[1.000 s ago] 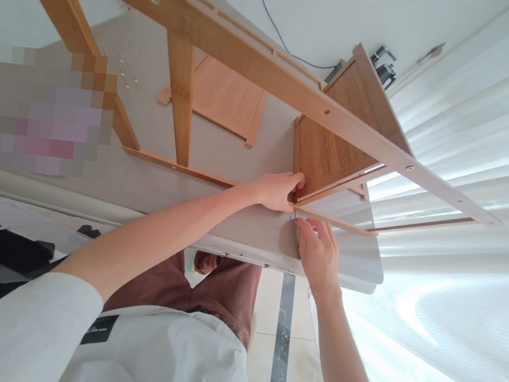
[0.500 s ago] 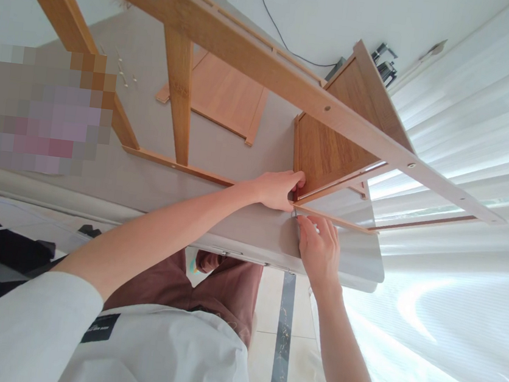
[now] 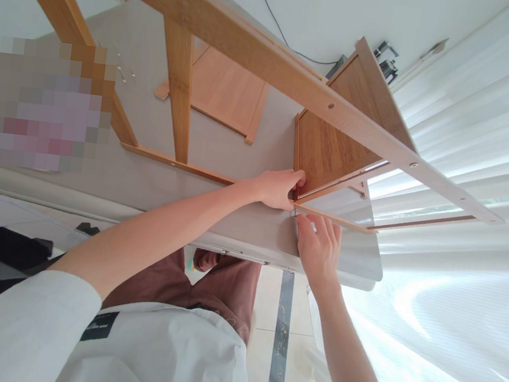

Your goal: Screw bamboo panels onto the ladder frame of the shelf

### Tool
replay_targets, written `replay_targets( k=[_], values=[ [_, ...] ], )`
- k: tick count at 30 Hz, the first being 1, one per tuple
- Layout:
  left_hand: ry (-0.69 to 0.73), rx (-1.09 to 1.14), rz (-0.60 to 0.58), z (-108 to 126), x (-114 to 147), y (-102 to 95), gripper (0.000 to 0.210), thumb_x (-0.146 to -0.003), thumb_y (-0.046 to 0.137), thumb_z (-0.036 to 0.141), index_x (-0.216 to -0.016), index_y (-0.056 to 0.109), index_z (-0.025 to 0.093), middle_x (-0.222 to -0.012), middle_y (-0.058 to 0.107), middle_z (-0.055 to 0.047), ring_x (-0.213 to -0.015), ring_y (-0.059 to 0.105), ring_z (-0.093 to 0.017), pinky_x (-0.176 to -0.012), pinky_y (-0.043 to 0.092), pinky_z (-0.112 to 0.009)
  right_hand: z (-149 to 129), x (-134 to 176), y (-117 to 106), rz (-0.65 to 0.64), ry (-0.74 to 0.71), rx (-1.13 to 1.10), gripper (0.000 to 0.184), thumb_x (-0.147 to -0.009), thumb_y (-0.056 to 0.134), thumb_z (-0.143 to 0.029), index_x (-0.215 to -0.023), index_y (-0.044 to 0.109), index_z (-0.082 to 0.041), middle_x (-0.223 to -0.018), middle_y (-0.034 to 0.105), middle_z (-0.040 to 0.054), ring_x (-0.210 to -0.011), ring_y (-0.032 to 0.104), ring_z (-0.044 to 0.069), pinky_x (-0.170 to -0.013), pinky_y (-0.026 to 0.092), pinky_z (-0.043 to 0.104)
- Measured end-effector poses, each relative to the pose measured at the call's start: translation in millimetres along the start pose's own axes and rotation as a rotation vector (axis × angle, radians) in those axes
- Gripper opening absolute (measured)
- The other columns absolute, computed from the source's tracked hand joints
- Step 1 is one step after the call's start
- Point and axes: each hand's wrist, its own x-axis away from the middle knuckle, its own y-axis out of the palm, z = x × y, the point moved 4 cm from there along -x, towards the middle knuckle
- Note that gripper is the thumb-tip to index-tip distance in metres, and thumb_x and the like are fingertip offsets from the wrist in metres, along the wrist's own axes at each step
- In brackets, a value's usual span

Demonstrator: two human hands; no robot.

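A bamboo-coloured wooden frame [image 3: 269, 58] with long rails and a cross slat [image 3: 177, 90] stands on its side on the table. Joined to it at the right is a wooden shelf panel [image 3: 333, 145], set upright. My left hand [image 3: 277, 189] is closed round the panel's near lower corner, where it meets the lower rail [image 3: 210, 174]. Just right of and below it, my right hand [image 3: 320, 241] pinches a thin metal rod [image 3: 295, 210] pointing at that joint. Fingers hide most of the rod, and I cannot tell its kind.
A second wooden panel [image 3: 229, 90] lies flat behind the frame. Several small metal pieces [image 3: 121, 71] lie at the left on the grey table [image 3: 270, 131]. White curtains [image 3: 443, 310] hang close by the table's right end. A dark cable [image 3: 277, 25] runs behind.
Both hands stay at the same joint. My right hand's fingers have shifted very slightly around the metal rod. The view has tilted a little; the frame has hardly moved.
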Motion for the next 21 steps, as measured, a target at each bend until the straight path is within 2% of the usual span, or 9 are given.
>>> replay_targets(
  k=[7,13,21],
  values=[
    [0.003,-0.005,-0.002,-0.1,-0.8,-0.1,0.047,-0.071,0.066,0.034,-0.112,0.047,0.023,-0.121,0.063,-0.005,-0.098,0.062,-0.022,-0.072,0.046,-0.032,-5.7,-2.8,0.1,-0.029,-0.021,0.066,0.018,-0.097,0.049,-0.012,-0.096,0.065,-0.021,-0.084,0.064,0.0041,-0.086,0.056,0.019,-0.073,0.030,0.034],
    [-0.007,0.004,-0.009,0.6,-0.9,0.2,0.047,-0.071,0.066,0.033,-0.113,0.047,0.023,-0.122,0.063,-0.005,-0.101,0.062,-0.022,-0.076,0.047,-0.033,-7.6,-3.4,0.4,-0.045,-0.015,0.072,0.024,-0.096,0.045,-0.008,-0.098,0.066,-0.021,-0.086,0.065,0.0059,-0.087,0.055,0.020,-0.071,0.028,0.034],
    [0.005,0.010,-0.001,-1.9,-1.6,2.0,0.049,-0.069,0.067,0.034,-0.112,0.047,0.023,-0.120,0.063,-0.005,-0.097,0.062,-0.022,-0.072,0.046,-0.034,-2.2,0.0,3.3,-0.003,0.049,-0.003,0.019,-0.098,0.050,-0.016,-0.098,0.068,-0.022,-0.090,0.070,0.0044,-0.087,0.058,0.019,-0.074,0.032,0.033]
  ],
)
